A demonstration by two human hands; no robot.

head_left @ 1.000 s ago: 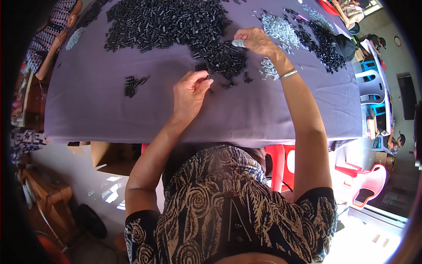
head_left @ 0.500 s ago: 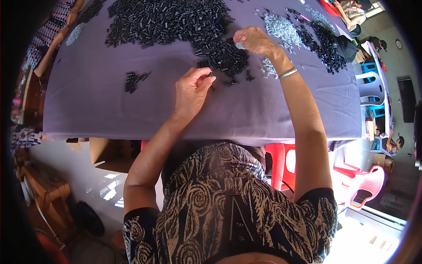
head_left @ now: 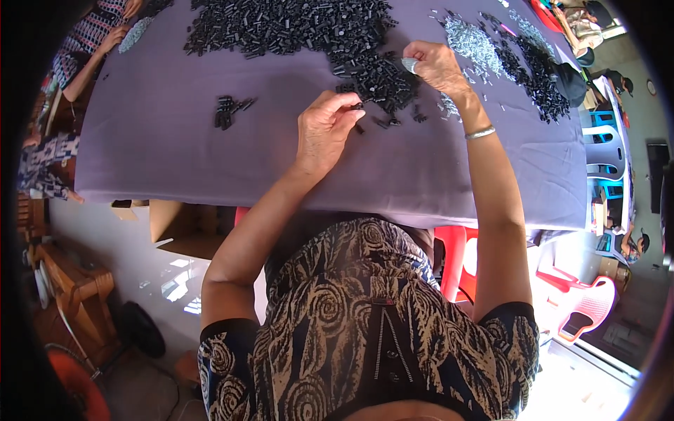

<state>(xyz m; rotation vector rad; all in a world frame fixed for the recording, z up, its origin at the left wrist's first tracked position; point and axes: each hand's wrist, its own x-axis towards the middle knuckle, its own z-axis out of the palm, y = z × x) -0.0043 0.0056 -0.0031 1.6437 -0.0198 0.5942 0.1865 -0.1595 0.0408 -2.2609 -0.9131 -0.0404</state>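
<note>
My left hand is closed in a pinch on a small black piece, just at the near edge of a big heap of black pieces. The pieces look like short dark plastic cylinders or clips. Over to the right, my right hand is closed, fingers curled, beside the heap's right side. A pale grey bit shows at its thumb and fingertips; I cannot tell whether it is held or worn. A silver bangle circles the right wrist.
A purple-grey cloth covers the table. A small black cluster lies at left. Silvery pieces and another black pile lie right. A co-worker's arm reaches in at far left. Red chair and cardboard box stand below.
The whole view has shifted, so the table sits further right and higher in the picture. My right hand has moved slightly away from the black heap; the left keeps its pinch.
</note>
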